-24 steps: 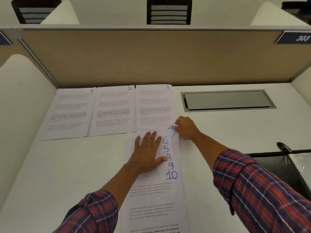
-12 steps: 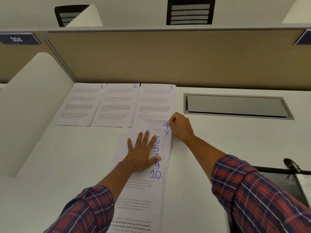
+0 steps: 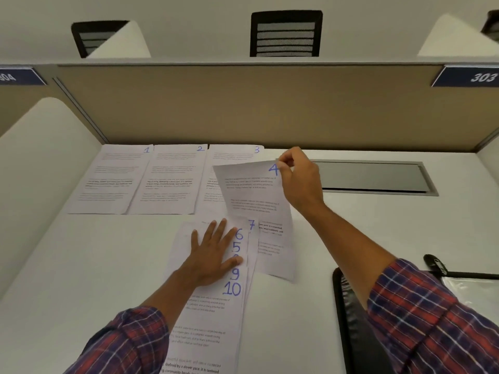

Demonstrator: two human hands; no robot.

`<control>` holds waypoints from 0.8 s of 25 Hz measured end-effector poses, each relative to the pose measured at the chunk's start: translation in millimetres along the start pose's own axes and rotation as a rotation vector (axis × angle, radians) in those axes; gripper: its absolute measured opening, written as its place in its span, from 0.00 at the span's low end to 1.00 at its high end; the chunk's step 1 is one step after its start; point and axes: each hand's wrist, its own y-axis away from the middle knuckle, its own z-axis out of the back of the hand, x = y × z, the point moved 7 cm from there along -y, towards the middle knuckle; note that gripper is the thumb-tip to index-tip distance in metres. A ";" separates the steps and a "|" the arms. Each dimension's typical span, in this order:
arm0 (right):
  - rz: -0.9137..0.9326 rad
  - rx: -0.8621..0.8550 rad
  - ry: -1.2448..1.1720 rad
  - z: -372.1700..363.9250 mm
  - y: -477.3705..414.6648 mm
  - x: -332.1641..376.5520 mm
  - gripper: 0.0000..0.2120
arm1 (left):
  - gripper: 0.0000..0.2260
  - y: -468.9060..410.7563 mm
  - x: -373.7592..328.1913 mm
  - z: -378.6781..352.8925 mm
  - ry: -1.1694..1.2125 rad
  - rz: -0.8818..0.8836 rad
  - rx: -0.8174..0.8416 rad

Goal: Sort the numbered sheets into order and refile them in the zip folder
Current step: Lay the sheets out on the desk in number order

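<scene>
Sheets 1 (image 3: 110, 179), 2 (image 3: 170, 179) and 3 (image 3: 232, 153) lie side by side along the back of the white desk. My right hand (image 3: 299, 179) pinches the top right corner of sheet 4 (image 3: 253, 201) and holds it lifted, partly over sheet 3. My left hand (image 3: 213, 252) presses flat on the fanned stack (image 3: 208, 319), whose right edge shows 7, 6, 5, 9 and 10; one number sits hidden under my thumb. The zip folder (image 3: 353, 333), black-edged with a clear face, lies at the right under my right sleeve.
A grey cable hatch (image 3: 375, 176) is set in the desk at the back right. A tan partition (image 3: 243, 109) closes the back, and white side panels (image 3: 40, 171) flank the desk. Bare white desk (image 3: 94, 265) lies left of the stack.
My right hand has pulled sheet 4 off the top of the fanned stack and raised it up and to the right. My left hand stays pressed on the stack.
</scene>
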 end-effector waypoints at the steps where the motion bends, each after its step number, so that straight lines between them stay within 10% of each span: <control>1: 0.046 -0.017 0.007 12.2 0.1 9.6 0.06 | 0.43 -0.5 -0.6 2.3 0.015 0.000 -0.007; 7: 0.245 -0.091 -0.119 86.1 10.7 60.2 0.05 | 0.54 -11.1 -20.0 45.9 0.147 0.095 -0.103; 13: 0.240 -0.098 -0.312 151.8 4.7 83.7 0.09 | 0.18 -28.8 -82.7 151.1 1.258 -0.069 -0.527; 20: -0.163 -0.041 -0.398 148.6 -11.0 -9.1 0.19 | 0.07 -68.3 -99.0 155.4 1.589 0.037 -0.562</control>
